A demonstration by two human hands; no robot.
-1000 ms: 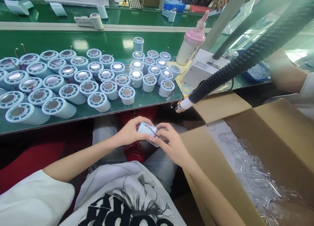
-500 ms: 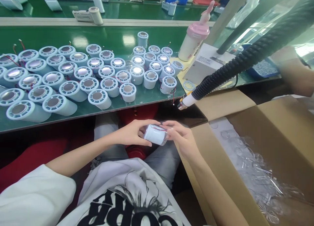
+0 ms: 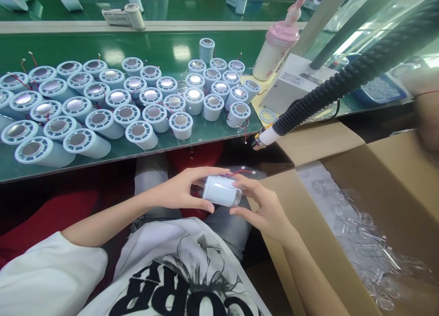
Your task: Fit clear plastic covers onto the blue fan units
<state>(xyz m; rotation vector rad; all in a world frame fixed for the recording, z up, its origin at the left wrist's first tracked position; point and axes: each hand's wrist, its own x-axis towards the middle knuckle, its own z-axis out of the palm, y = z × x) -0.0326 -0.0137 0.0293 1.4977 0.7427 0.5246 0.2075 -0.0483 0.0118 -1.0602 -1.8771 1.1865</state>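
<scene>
Blue cylinder [image 3: 219, 190]: on its side between your hands, above your lap, just off the tabletop's [image 3: 156, 46] near edge;
Left hand [image 3: 185, 188]: holds the cylinder's left end; fingers over the far side, thumb below;
Right hand [image 3: 259, 204]: curled round the other end, fingertip on it; can't tell whether the thumb bears on it or how firm that grip is;
Clear end piece [image 3: 238, 197]: at the cylinder's right end; step in hand reads as two-handed handling of this end; next move calls for a steady left hold and even right fingertip pressure;
Red lead [image 3: 245, 171]: loose past your right fingers, white connectors out; needs keeping clear of the grip;
Standing cylinders [image 3: 139, 131]: grouped along the tabletop's near edge;
Cardboard box [image 3: 305, 211]: to your right, clear plastic parts [image 3: 363, 231] inside
</scene>
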